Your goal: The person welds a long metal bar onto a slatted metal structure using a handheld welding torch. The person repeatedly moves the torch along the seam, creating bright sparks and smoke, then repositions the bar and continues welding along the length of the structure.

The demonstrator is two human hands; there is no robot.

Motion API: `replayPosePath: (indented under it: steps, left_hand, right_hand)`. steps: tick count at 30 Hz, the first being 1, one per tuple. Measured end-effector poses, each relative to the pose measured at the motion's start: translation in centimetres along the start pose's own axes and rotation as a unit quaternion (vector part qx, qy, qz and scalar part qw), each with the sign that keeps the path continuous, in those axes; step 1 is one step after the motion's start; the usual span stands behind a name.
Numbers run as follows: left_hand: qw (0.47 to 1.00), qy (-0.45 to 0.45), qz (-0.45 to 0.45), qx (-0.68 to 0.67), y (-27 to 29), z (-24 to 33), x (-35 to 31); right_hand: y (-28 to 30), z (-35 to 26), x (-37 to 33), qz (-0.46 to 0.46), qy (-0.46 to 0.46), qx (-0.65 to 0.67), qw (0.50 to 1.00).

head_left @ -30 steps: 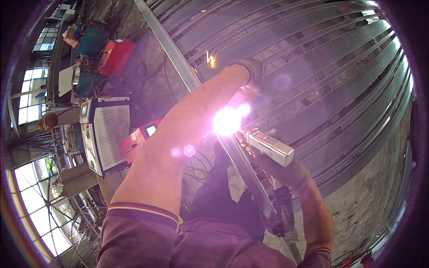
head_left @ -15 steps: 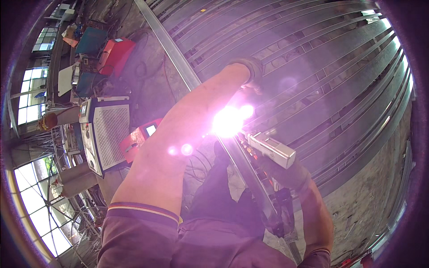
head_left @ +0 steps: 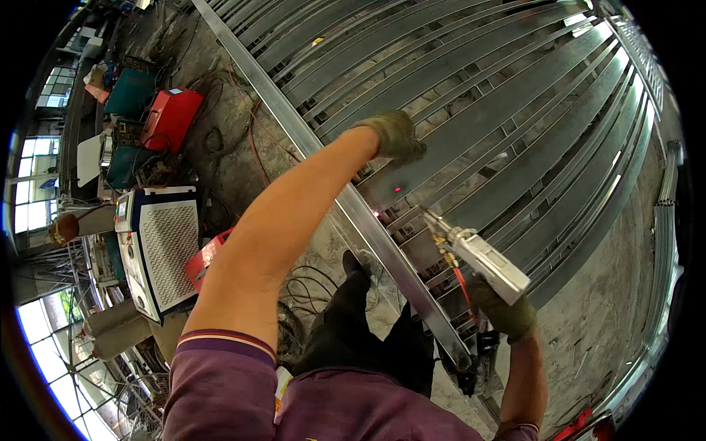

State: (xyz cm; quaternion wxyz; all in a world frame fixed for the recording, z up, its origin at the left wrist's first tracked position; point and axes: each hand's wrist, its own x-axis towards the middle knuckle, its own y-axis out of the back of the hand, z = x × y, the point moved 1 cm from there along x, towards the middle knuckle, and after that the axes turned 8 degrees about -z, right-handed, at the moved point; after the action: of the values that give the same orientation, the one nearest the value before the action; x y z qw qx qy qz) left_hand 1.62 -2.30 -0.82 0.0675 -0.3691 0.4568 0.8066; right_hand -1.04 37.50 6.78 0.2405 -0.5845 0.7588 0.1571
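My right hand [head_left: 507, 309], in a dark green work glove, grips a silver welding gun [head_left: 485, 259] with an orange-red line beside it. The gun's narrow nozzle points up and left over the metal slats [head_left: 471, 125], and no arc is lit. A small red light spot lies on a slat near the long silver rail [head_left: 379, 246]. My left hand [head_left: 397, 137], gloved as well, is closed above the slats just beyond the rail. Its fingers curl downward, and anything inside them is hidden.
Rows of flat slats joined by short pieces fan out to the right. On the left stand a white perforated machine cabinet [head_left: 168, 253], a red machine [head_left: 170, 117] and teal boxes [head_left: 132, 92]. Black cables [head_left: 305, 290] coil on the floor near my legs. More metal bars [head_left: 662, 250] lie far right.
The bright welding glare has gone out. My right hand has drawn the gun to the right and down, off the rail. My left hand has shifted slightly left.
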Motion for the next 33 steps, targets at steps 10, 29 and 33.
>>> replayPosePath:
  steps: [10, 29, 33]
  left_hand:
    - [0.961, 0.197, 0.115, -0.156, -13.5, -22.0, -22.5]
    - [0.962, 0.228, 0.014, -0.149, -26.1, -36.2, -35.7]
    - [0.975, 0.144, 0.054, -0.159, -21.4, -34.5, -32.9]
  right_hand:
    - [-1.2, -1.2, -5.0, 0.112, 0.005, -0.09, 0.99]
    - [-12.1, -7.8, -2.3, 0.122, 0.126, -0.287, 0.942]
    - [-12.1, -10.7, -0.7, 0.116, 0.044, -0.119, 0.985]
